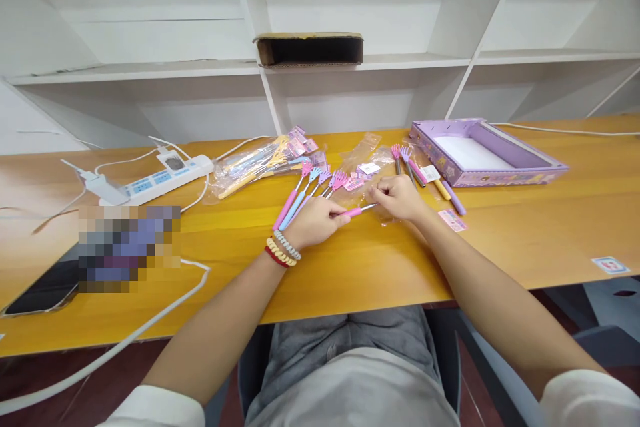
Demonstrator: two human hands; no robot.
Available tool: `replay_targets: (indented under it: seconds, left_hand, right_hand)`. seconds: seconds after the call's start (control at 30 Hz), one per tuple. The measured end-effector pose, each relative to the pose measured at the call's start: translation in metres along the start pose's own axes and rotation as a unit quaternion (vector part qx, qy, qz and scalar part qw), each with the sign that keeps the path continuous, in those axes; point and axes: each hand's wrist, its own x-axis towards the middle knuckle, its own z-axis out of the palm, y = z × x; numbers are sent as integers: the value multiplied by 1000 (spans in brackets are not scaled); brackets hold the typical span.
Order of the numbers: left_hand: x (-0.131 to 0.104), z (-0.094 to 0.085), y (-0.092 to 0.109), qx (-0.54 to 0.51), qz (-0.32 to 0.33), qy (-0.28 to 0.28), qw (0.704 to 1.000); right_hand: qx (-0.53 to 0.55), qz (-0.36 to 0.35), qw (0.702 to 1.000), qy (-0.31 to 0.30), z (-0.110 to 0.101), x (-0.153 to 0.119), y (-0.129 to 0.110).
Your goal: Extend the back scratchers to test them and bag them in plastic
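Observation:
My left hand (316, 219) is closed on the pink handle of a telescopic back scratcher (354, 212), which lies nearly level above the table. My right hand (399, 196) is closed around the far end of its metal rod, and the claw is hidden in the fingers. Just beyond my left hand, several back scratchers (299, 199) with pink, blue and purple claws lie side by side. Past my right hand are more, among them one with a purple claw (406, 156). Clear plastic sleeves (363, 150) and small printed tags (356, 180) lie between the two groups.
Bagged back scratchers (255, 167) lie at the back left near a white power strip (160, 180). A purple tray box (500, 177) stands at the back right. A phone (45, 283) and a white cable (165, 310) are on the left. A cardboard box (310, 50) sits on the shelf.

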Motion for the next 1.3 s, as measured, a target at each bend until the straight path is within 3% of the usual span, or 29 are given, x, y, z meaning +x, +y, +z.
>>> replay_targets:
  seconds: [0.1,0.23,0.3,0.47,0.7,0.87,1.17,1.3]
  left_hand:
    - [4,-11,-5,128,54,22,990]
    - [11,-40,-14,240,-40,156,957]
    - [13,-57,-21,290,-110,189,932]
    - [17,-82,-40,352,-239,164,890]
    - [19,-80,-45,375,-284,114,875]
    - [17,-75,-37,360,-270,92,888]
    - [21,-72,-50,343,-216,147,902]
    - [20,-61,-48,377,-187,187,888]
  right_hand:
    - [32,12,993,110,-5,2,0]
    - [61,86,971,215,-15,4,10]
    - [77,129,965,213,-17,5,16]
    - [76,151,975,143,-10,4,21]
    - [61,166,980,94,-8,3,21]
    - [63,182,978,77,-10,2,23]
    - [66,202,971,110,-15,3,37]
    - [65,227,959,157,-22,3,53]
